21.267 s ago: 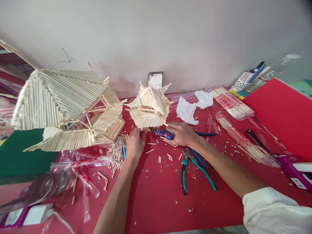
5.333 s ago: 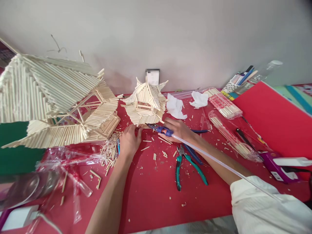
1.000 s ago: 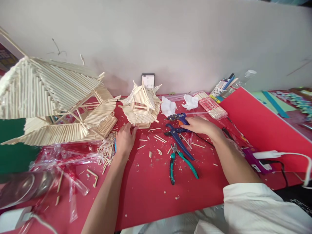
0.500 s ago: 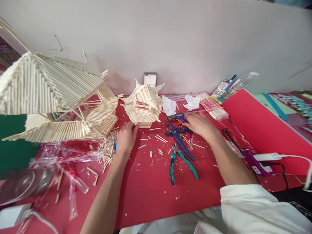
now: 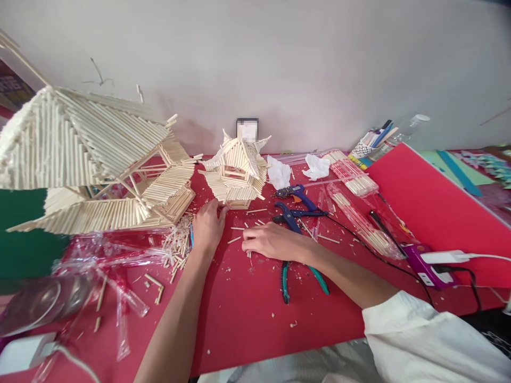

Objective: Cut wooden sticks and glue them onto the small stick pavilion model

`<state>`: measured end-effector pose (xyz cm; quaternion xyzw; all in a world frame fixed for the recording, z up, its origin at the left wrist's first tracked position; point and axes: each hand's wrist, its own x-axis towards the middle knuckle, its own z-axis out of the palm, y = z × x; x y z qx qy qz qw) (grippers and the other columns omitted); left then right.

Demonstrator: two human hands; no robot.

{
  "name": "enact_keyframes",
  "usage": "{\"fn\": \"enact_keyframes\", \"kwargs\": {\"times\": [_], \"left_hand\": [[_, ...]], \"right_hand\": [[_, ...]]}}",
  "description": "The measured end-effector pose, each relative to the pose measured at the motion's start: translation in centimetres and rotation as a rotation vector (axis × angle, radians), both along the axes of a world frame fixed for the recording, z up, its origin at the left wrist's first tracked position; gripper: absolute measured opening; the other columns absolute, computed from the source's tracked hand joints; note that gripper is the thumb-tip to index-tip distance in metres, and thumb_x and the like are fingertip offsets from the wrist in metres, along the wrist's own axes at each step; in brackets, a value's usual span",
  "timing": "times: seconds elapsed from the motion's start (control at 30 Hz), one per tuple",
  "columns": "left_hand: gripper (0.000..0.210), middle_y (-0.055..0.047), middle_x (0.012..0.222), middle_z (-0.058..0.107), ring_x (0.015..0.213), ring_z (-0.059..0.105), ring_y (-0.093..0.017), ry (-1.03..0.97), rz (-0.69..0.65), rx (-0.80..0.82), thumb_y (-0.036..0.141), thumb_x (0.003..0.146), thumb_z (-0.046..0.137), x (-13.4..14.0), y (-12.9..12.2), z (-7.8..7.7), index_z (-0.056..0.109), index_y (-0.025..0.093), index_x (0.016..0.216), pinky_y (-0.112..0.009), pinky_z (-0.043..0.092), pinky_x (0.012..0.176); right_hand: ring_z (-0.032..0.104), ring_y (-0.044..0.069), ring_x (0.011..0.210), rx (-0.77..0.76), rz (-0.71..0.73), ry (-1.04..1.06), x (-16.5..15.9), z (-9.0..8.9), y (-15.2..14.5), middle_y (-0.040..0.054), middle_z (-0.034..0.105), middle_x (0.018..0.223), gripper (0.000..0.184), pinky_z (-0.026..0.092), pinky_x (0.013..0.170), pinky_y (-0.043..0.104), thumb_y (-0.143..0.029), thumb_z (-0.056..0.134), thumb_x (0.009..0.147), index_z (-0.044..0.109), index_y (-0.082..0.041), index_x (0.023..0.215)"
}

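Note:
My left hand [image 5: 209, 226] rests on the table at the left corner of the small stick pavilion [image 5: 239, 178]. Its thumb and forefinger are bent around the pavilion's base; the other fingers are mostly hidden. In front of the pavilion, my right hand [image 5: 271, 239] reaches across to the left, its fingertips closed down on short wooden stick pieces [image 5: 249, 255]. Under its forearm lie teal-handled cutters [image 5: 285, 284], partly covered. Just beyond are dark blue cutters [image 5: 291, 219] and a blue glue gun [image 5: 302, 196]. More cut sticks [image 5: 328, 239] are scattered around.
A larger stick pavilion [image 5: 107, 143] fills the left side, with a heap of stick offcuts [image 5: 179, 242] and clear plastic wrap [image 5: 120, 260] before it. To the right are packs of sticks [image 5: 365, 226], a purple power strip [image 5: 427, 266], a red board [image 5: 439, 207] and the glue gun's cable.
My right hand has left the glue gun and moved left and nearer, down to the short stick pieces. The glue gun now lies free. My left hand stays at the small pavilion's base.

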<state>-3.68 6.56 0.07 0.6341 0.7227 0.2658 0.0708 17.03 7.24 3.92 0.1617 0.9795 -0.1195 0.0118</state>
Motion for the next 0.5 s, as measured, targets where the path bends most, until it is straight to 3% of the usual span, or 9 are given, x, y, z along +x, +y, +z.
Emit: {"fn": "enact_keyframes", "kwargs": {"times": [0.13, 0.5], "left_hand": [[0.020, -0.008, 0.098, 0.074, 0.090, 0.069, -0.024, -0.004, -0.009, 0.011, 0.037, 0.098, 0.054, 0.00, -0.04, -0.03, 0.066, 0.021, 0.098, -0.030, 0.045, 0.074], [0.020, -0.010, 0.097, 0.074, 0.092, 0.070, -0.026, -0.001, 0.000, 0.009, 0.037, 0.098, 0.054, 0.12, -0.03, 0.01, 0.066, 0.020, 0.096, -0.031, 0.047, 0.075]], "right_hand": [[0.058, 0.013, 0.078, 0.006, 0.047, -0.038, 0.00, -0.11, 0.29, 0.0028, 0.065, 0.096, 0.021, 0.026, 0.057, 0.027, -0.005, 0.052, 0.098, 0.067, -0.019, 0.095], [0.060, 0.016, 0.083, 0.124, 0.114, -0.127, -0.42, 0.23, -0.33, 0.0050, 0.065, 0.100, 0.013, 0.036, 0.063, 0.028, -0.016, 0.050, 0.102, 0.062, -0.017, 0.098]]}}
